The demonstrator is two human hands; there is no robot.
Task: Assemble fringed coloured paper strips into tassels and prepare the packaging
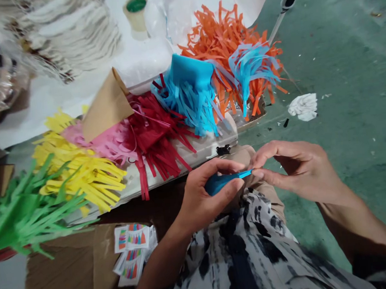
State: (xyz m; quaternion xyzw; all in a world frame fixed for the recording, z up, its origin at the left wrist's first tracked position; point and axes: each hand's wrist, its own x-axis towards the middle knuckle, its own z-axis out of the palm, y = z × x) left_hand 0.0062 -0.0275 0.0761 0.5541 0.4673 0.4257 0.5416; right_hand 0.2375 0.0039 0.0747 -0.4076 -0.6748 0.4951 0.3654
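Note:
A folded piece of blue tissue paper (220, 183) is held over my lap, narrowing to a thin tip toward the right. My left hand (203, 192) is curled around its wider end, thumb and fingers closed on it. The fingertips of my right hand (294, 168) pinch the narrow tip. Beyond my hands, a blue fringed tissue bundle (192, 91) lies at the table edge beside a dark red tissue fringe (155, 129). A brown paper cone (107, 108) rests on a pink tissue fringe (113, 143).
Yellow fringe (82, 165) and green fringe (26, 213) lie left; orange fringe (222, 41) lies at the back right. A tape roll (136, 16) and stacked white strings (72, 29) are on the table. Printed cards (131, 254) lie on a cardboard box (66, 272). Crumpled white paper (303, 107) is on the floor.

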